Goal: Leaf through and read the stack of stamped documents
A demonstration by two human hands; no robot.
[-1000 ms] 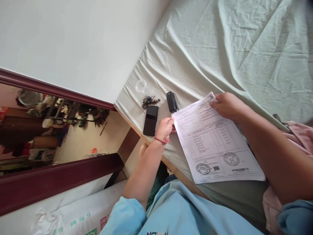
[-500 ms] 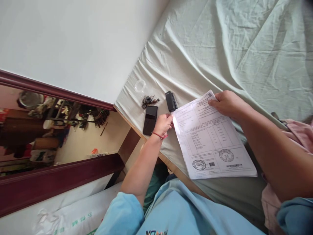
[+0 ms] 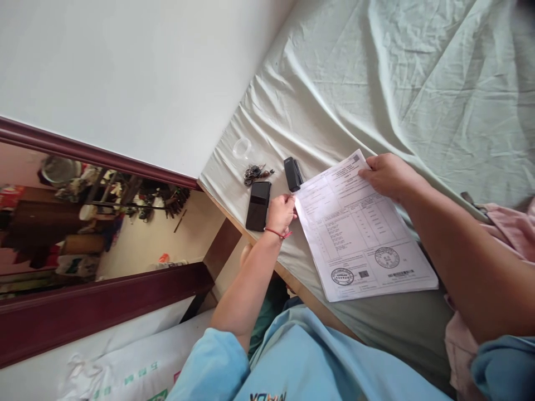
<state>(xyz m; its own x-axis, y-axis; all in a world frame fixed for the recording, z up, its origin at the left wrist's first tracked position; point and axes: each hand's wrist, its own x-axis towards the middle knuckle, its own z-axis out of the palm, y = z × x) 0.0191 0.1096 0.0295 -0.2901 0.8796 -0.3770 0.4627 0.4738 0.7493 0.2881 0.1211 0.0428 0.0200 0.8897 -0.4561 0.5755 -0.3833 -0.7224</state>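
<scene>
A stack of printed papers (image 3: 355, 228) with round stamps, a barcode and a table of text lies on the pale green cloth, close to the near edge. My left hand (image 3: 282, 213), with a red string at the wrist, pinches the stack's upper left corner. At the upper right corner, my right hand (image 3: 388, 175) grips the paper edge, thumb on top and its other fingers partly hidden. Just beyond the left corner sits a black stapler (image 3: 292, 174). A black phone (image 3: 258, 206) lies flat beside my left hand.
Behind the phone are a bunch of keys (image 3: 256, 174) and a clear plastic cup (image 3: 242, 148). Wrinkled green cloth (image 3: 418, 72) covers the surface. Pink fabric (image 3: 510, 225) lies at the right. A dark red framed opening (image 3: 104, 281) and a white sack (image 3: 137, 362) are at the left.
Both hands keep their hold on the papers. The stack's lower edge has shifted very slightly upward in view; otherwise the view has moved only a little.
</scene>
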